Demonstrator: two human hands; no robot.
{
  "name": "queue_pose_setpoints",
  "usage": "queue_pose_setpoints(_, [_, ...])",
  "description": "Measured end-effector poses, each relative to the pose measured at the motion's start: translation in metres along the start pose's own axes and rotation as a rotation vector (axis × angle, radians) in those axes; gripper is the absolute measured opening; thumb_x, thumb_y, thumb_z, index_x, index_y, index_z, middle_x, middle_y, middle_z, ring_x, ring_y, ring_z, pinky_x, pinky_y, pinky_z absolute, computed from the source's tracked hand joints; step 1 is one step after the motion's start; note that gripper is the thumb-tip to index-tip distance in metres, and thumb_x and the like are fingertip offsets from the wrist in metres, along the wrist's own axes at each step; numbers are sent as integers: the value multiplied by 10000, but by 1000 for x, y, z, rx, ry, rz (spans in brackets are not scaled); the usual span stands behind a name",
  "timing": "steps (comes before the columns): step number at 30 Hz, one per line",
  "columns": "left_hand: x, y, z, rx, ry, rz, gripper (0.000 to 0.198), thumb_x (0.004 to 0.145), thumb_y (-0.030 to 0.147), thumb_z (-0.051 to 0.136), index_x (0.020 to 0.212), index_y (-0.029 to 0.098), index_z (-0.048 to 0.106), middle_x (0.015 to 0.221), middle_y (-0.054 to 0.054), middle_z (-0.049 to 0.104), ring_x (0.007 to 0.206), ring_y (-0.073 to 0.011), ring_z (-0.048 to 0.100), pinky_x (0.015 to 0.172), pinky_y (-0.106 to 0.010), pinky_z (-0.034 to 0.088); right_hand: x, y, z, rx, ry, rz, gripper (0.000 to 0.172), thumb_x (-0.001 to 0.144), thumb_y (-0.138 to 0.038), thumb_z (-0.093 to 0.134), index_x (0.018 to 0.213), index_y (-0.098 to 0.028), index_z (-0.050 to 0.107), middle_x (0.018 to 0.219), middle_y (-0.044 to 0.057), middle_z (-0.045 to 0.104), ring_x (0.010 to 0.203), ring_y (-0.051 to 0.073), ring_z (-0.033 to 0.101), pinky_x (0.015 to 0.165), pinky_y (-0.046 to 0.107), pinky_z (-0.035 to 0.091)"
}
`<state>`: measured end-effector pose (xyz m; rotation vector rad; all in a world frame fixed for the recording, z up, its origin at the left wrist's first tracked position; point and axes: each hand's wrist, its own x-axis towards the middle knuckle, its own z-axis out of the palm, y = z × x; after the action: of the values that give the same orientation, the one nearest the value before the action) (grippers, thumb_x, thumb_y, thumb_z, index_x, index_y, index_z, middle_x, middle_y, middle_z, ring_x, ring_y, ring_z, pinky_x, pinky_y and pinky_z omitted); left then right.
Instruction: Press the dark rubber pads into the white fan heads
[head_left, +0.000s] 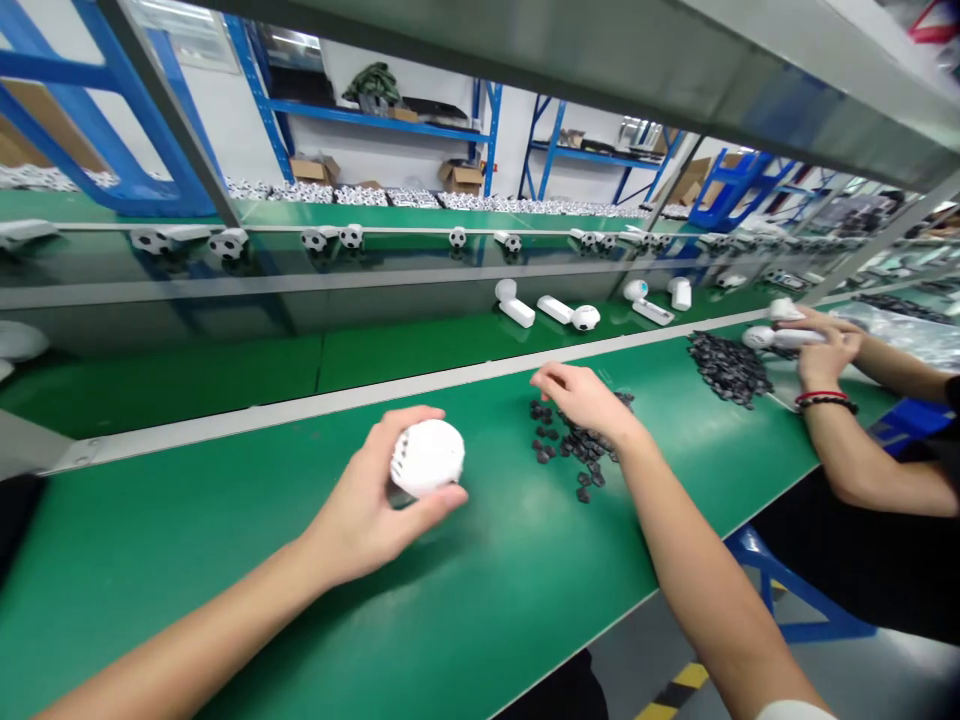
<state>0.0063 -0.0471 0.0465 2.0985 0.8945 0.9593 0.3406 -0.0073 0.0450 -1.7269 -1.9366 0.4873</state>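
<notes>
My left hand is closed round a white ball-shaped plastic part and holds it just above the green bench top. My right hand reaches into a small heap of black plastic pieces on the bench. Its fingers are curled down over the heap with the tips pressed together, and what is between them is hidden.
A co-worker's hands at the right hold a white device beside a second heap of black pieces. White handled devices lie on the green conveyor belt behind. Football-patterned balls line the far rail. A metal shelf hangs overhead.
</notes>
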Motion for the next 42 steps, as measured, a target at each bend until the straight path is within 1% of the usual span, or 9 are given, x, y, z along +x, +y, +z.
queue_pose_setpoints(3, [1, -7, 10, 210, -90, 357, 629, 917, 240, 732, 1446, 292, 396, 1463, -149, 602, 1482, -365, 451, 1149, -563, 362, 3, 24, -11, -90, -95, 38, 292, 991, -443, 586, 993, -203, 754, 907, 40, 766, 752, 198, 657, 726, 314, 486])
queue_pose_setpoints(6, [-1, -22, 20, 343, -193, 488, 566, 957, 188, 651, 1456, 279, 400, 1511, -149, 579, 1534, -352, 377, 1169, -576, 296, 3, 32, -5, -111, -130, 25, 308, 988, -424, 596, 1132, -201, 755, 1092, 94, 769, 977, 255, 697, 891, 367, 517])
queue_pose_setpoints(10, [-4, -39, 28, 317, -117, 425, 573, 942, 239, 685, 1447, 270, 417, 1488, -147, 583, 1470, -339, 451, 1139, -539, 371, 4, 20, 32, -210, -66, -16, 579, 1062, -480, 445, 1511, -127, 535, 1592, 206, 480, 1501, 340, 393, 1220, 495, 308])
queue_pose_setpoints(14, [0, -47, 25, 244, 138, 304, 663, 921, 226, 728, 1484, 266, 380, 1461, -144, 554, 1414, -310, 481, 1174, -527, 392, 1, -5, 82, -323, -58, 73, 780, 1075, -588, 331, 1644, -56, 307, 1723, 219, 220, 1606, 376, 146, 1280, 574, 158])
queue_pose_setpoints(17, [5, -52, 20, 254, 205, 221, 654, 920, 206, 720, 1480, 266, 390, 1459, -133, 534, 1404, -305, 475, 1188, -529, 392, -4, -25, 101, -285, -70, 1, 765, 1081, -594, 299, 1668, -105, 270, 1742, 160, 185, 1617, 346, 103, 1294, 571, 120])
queue_pose_setpoints(22, [9, -57, 17, 318, 186, 170, 595, 882, 238, 737, 1417, 259, 478, 1449, -133, 510, 1385, -327, 483, 1164, -522, 415, -11, -47, 96, 106, -173, -252, 649, 1096, -576, 319, 1640, -226, 366, 1715, 79, 318, 1598, 261, 231, 1307, 463, 189])
queue_pose_setpoints(27, [6, -55, 18, 388, 147, -53, 606, 859, 392, 758, 1400, 281, 508, 1238, -91, 638, 1049, -286, 663, 891, -412, 535, -6, -38, 66, 453, -20, -222, 481, 1111, -515, 362, 1422, -244, 610, 1423, 80, 666, 1344, 249, 593, 1177, 424, 425])
queue_pose_setpoints(32, [5, -49, 18, 313, 63, -260, 661, 847, 433, 750, 1422, 346, 436, 987, 11, 741, 784, -235, 700, 700, -320, 495, 1, -13, 46, 193, -25, -122, 353, 1038, -520, 547, 1121, -253, 762, 1000, 51, 792, 882, 255, 726, 810, 386, 568])
queue_pose_setpoints(42, [6, -47, 18, 154, 41, -241, 670, 841, 406, 750, 1412, 323, 410, 1041, -11, 716, 792, -214, 664, 724, -310, 486, 1, -22, 76, -121, -15, -154, 174, 982, -387, 669, 1033, -268, 786, 1031, 57, 736, 890, 244, 695, 781, 360, 524])
